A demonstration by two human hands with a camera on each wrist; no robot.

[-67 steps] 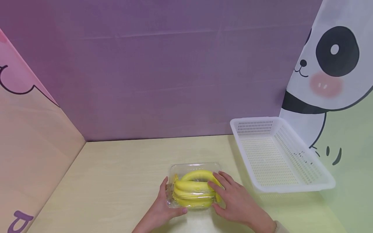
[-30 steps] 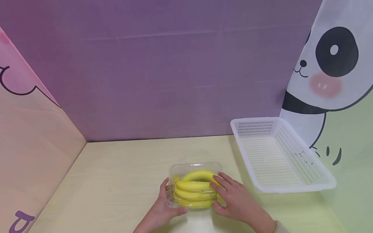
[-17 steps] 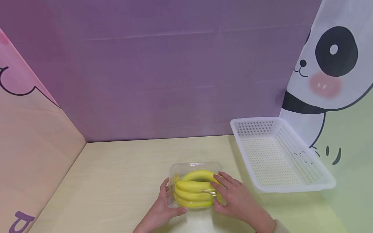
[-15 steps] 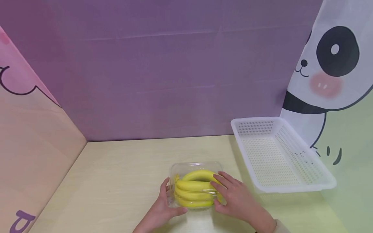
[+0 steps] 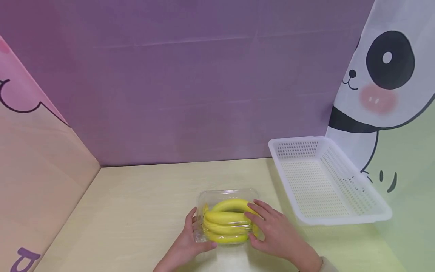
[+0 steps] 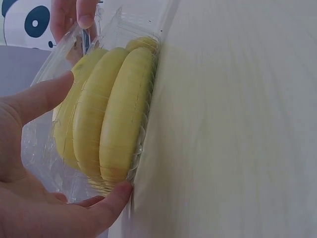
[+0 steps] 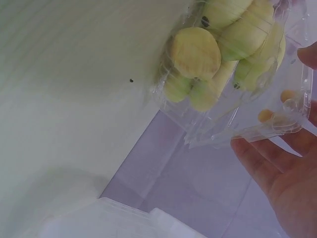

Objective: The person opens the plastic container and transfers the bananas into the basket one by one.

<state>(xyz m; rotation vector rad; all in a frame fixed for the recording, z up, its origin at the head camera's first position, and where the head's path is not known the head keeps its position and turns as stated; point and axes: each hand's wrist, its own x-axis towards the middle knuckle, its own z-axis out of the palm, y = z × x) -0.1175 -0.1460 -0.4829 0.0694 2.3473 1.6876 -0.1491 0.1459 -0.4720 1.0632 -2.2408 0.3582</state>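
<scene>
A clear plastic clamshell box (image 5: 222, 195) with several yellow bananas (image 5: 224, 217) inside lies on the table between both hands. My left hand (image 5: 187, 243) grips its left end, thumb at the front corner and fingers along the side. In the left wrist view, fingertips (image 6: 119, 192) press the box's lower edge. My right hand (image 5: 280, 236) holds the right end of the lid, fingers spread over it and thumb at the front. In the right wrist view, some fingertips (image 7: 266, 116) show through the plastic at the lid's rim. Whether the lid is fully closed I cannot tell.
A white perforated plastic basket (image 5: 321, 189) stands to the right, near the back wall. Purple fabric (image 5: 187, 94) covers the wall behind the pale wooden table (image 5: 142, 204). A panda print (image 5: 391, 60) fills the right-hand wall.
</scene>
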